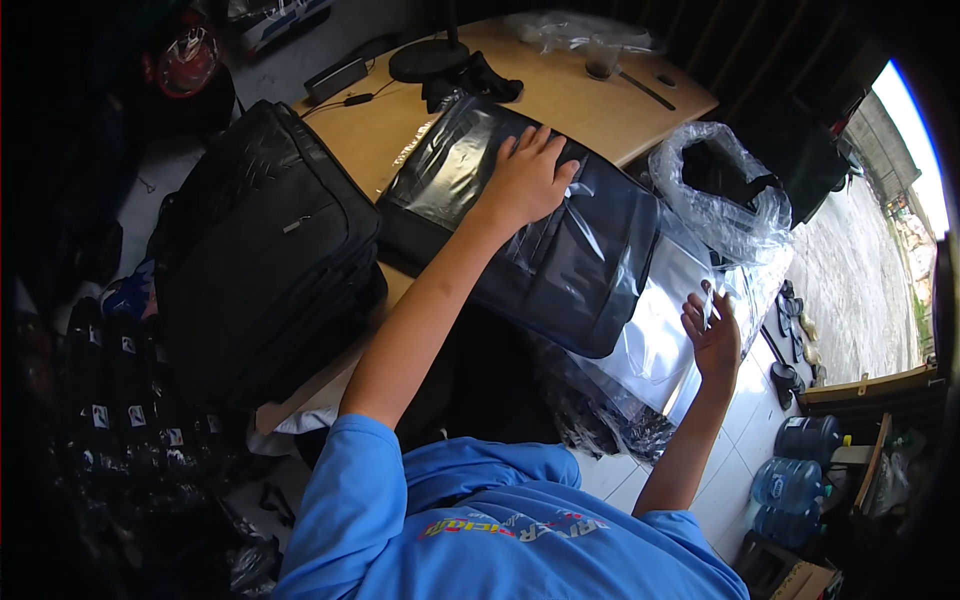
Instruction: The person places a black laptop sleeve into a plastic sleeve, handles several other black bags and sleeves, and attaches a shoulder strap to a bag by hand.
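Observation:
A black bag in clear plastic wrap [590, 262] lies flat across the near side of the wooden table. My left hand [530, 180] rests palm down on its far part, fingers stretched out. Shiny loose ends of the wrap stick up beside that hand. To the right, my right hand [712, 340] is raised over a pile of clear plastic sleeves [655, 345], its fingers bent around a small whitish strip [708, 305] that I cannot make out clearly. At the left stands a stack of black fabric bags [270, 240], the top one with a zipper.
On the wooden table [555, 75] are a black round stand base [428, 60], a cup [601, 62] and crumpled plastic [580, 30]. A clear plastic roll or bundle [725, 195] sits at the right. Large blue water bottles [790, 482] stand on the floor at the lower right.

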The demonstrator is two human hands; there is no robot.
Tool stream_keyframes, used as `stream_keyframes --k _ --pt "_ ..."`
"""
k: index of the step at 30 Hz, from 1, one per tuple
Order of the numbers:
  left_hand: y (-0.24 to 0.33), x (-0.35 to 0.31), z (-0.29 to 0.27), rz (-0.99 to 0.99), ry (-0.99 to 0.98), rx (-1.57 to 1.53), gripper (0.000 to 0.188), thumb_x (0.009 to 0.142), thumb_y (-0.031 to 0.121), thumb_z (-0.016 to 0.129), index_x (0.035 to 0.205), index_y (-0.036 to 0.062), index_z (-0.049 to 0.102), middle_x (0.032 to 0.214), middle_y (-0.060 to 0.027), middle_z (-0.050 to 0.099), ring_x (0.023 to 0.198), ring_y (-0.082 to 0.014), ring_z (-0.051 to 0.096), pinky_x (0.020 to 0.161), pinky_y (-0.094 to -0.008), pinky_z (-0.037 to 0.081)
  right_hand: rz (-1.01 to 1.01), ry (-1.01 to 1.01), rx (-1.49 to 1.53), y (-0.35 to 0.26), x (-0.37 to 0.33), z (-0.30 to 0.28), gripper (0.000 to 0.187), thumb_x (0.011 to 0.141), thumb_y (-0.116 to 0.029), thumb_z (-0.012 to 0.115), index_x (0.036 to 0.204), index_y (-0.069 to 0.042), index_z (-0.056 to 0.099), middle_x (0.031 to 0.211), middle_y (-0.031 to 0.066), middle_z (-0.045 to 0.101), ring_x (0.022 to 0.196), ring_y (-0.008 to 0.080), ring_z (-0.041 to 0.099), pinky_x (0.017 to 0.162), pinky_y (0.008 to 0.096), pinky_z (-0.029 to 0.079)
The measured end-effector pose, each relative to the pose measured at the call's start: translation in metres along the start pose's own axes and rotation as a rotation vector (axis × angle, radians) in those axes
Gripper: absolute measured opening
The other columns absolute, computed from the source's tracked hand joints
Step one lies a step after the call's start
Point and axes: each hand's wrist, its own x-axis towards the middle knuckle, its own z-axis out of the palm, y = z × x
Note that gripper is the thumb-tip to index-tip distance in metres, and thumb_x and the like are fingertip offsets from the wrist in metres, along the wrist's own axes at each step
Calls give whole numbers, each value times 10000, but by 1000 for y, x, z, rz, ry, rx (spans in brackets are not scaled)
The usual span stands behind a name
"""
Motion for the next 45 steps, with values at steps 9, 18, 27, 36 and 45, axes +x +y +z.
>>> stream_keyframes --k 9,18,27,36,45 --pt "-24 -31 1 -118 16 329 513 933 408 365 1348 109 402 1432 -88 365 1332 -252 304 1074 -489 185 107 221 -217 53 7 8 506 847 -382 642 1195 -32 532 1076 67 567 1009 144 524 826 302 413" --pt "-30 -30 0 -152 -22 383 527 941 444 330 1368 143 397 1451 -62 340 1343 -236 298 1081 -466 165 324 154 -165 58 30 3 422 816 -426 667 987 -44 615 730 17 552 610 107 514 546 242 412" --pt "-27 -28 2 -125 -18 359 520 936 433 349 1357 133 411 1439 -63 360 1335 -235 309 1077 -464 167 233 12 -48 60 43 -22 220 848 -219 652 949 -24 634 816 25 602 670 107 555 582 251 444" --pt "-32 -28 -13 -140 48 280 495 920 405 400 1284 84 491 1386 -106 427 1300 -265 366 1063 -454 229 115 61 -36 43 38 -14 245 861 -203 629 1043 -40 611 1053 79 631 887 156 581 743 276 453" --pt "24 -96 -51 74 267 -329 300 871 202 555 1065 -23 593 1119 -229 594 1091 -364 550 935 -410 431 -476 -156 -169 -119 27 60 216 925 -172 529 879 19 619 748 32 593 616 85 502 581 202 376"
